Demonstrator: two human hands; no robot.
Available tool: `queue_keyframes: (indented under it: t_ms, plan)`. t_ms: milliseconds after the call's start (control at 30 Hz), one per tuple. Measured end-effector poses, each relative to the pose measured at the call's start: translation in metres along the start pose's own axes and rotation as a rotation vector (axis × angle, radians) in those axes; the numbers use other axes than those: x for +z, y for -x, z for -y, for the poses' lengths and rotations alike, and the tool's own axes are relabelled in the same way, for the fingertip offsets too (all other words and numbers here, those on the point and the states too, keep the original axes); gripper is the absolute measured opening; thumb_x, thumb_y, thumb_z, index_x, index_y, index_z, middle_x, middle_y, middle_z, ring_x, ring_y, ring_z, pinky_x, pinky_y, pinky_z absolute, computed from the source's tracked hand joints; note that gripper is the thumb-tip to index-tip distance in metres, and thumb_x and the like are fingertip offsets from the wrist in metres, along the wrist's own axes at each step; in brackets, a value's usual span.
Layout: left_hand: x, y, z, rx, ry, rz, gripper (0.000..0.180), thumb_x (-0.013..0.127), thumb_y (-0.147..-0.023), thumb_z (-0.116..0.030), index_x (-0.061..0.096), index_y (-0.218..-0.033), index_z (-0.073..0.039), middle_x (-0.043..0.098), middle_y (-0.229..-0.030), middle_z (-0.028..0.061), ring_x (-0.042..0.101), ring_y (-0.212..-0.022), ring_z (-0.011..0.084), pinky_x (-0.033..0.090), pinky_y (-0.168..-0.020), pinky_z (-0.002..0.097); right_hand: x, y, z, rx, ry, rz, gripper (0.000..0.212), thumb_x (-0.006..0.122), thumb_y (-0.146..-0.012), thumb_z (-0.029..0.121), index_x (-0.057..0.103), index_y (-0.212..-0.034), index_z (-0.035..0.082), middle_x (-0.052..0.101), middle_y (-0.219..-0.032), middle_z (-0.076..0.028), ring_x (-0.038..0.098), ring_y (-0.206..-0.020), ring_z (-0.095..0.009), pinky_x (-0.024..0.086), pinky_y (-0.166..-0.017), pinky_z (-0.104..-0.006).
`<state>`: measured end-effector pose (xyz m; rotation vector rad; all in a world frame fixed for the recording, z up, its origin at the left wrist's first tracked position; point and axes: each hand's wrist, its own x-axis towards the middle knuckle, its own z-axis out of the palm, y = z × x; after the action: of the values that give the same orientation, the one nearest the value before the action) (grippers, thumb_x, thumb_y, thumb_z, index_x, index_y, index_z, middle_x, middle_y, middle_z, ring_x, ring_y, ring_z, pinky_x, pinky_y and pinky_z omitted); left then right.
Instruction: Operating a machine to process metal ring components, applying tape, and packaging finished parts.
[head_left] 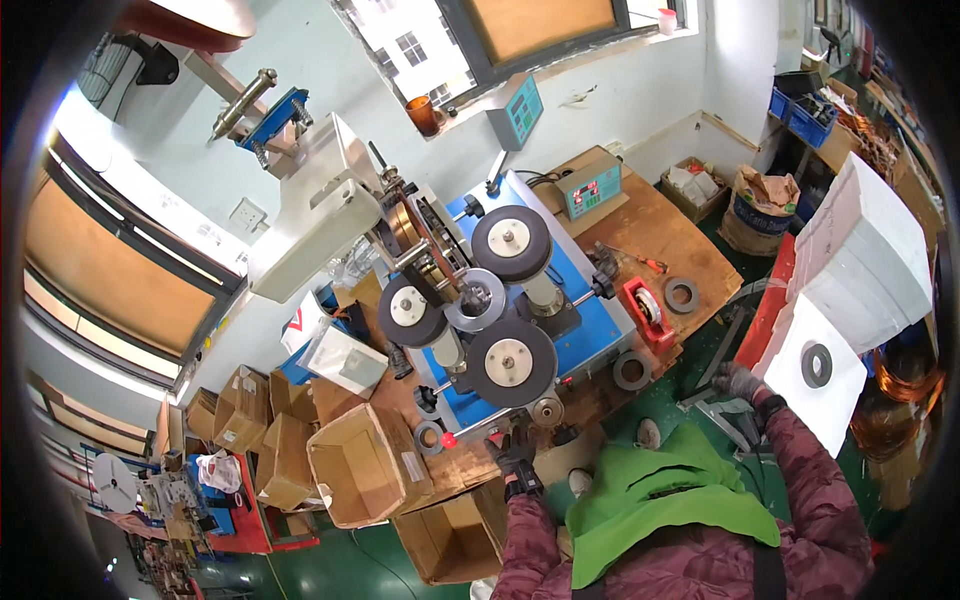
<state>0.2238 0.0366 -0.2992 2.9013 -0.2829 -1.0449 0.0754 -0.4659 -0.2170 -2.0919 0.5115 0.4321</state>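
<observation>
My left hand (pixel 516 461), in a dark glove, is at the front of a blue-based winding machine (pixel 590 345), below its front roller. Its fingers are apart with nothing seen in them, close to a red knob (pixel 449 440). My right hand (pixel 740 383), also gloved, hangs to the right of the bench beside a white board (pixel 800 400); its fingers reach leftward, loosely bent, and no held thing shows. On the machine, three black rollers (pixel 512 362) surround a silvery ring (pixel 476 300). A grey ring core (pixel 816 366) lies on the white board.
More grey rings (pixel 631 371) rest on the wooden bench (pixel 690 240), with a red tape dispenser-like tool (pixel 649 312) and a control box (pixel 590 188). Cardboard boxes (pixel 365 465) stand at left. A white foam block (pixel 865 250) and copper wire coils (pixel 905 395) are at right.
</observation>
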Motion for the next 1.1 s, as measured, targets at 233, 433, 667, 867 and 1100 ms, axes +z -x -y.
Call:
queue_keyframes:
  t_ms: [233,433,667,867,1100]
  plan:
    - [-0.025,0.077,0.069,-0.160,2.343,-0.795,0.047,0.040,-0.089,-0.045,0.046,-0.123,-0.012,0.051,-0.123,0.0106,0.048,-0.111,0.0263,0.034,-0.095,0.0498,0.006,-0.051,0.210,-1.081,0.320,-0.047,0.029,0.055,-0.084,0.025,0.057,-0.100,0.001,0.059,-0.093,-0.016,0.058,-0.084,-0.029,0.046,-0.075,-0.0350]
    - [-0.132,0.148,0.032,0.127,0.175,-1.198,0.047,0.065,-0.074,-0.027,0.051,-0.111,-0.003,0.054,-0.104,0.0125,0.049,-0.101,0.0320,0.037,-0.090,0.0411,0.078,-0.088,0.357,-0.509,-0.769,0.483,0.034,0.047,-0.091,0.033,0.058,-0.100,0.002,0.059,-0.097,-0.012,0.057,-0.087,-0.015,0.046,-0.074,-0.0307]
    - [-0.162,0.099,0.072,0.160,-0.218,-0.591,0.036,0.064,-0.071,-0.037,0.061,-0.098,-0.013,0.058,-0.083,0.0099,0.059,-0.069,0.0306,0.044,-0.057,0.0417,0.133,-0.143,0.384,-1.098,0.132,0.025,0.032,0.049,-0.091,0.032,0.058,-0.101,0.004,0.061,-0.086,-0.003,0.054,-0.075,-0.010,0.045,-0.070,-0.0284]
    - [-0.157,0.045,0.130,0.474,0.210,0.076,0.041,0.059,-0.077,-0.046,0.068,-0.091,-0.008,0.066,-0.080,0.0117,0.062,-0.069,0.0278,0.048,-0.064,0.0360,0.123,-0.115,0.409,-0.517,-0.377,0.306,0.035,0.053,-0.088,0.035,0.061,-0.096,0.003,0.062,-0.080,-0.003,0.055,-0.070,-0.011,0.046,-0.065,-0.0270]
    - [-0.089,0.146,0.012,0.160,0.523,0.947,0.042,0.054,-0.085,-0.038,0.056,-0.110,-0.006,0.065,-0.087,0.0063,0.058,-0.071,0.0199,0.046,-0.071,0.0345,0.133,-0.129,0.383,-0.386,-0.592,0.236,0.041,0.056,-0.086,0.038,0.060,-0.087,-0.002,0.060,-0.074,-0.005,0.050,-0.069,-0.013,0.043,-0.064,-0.0318]
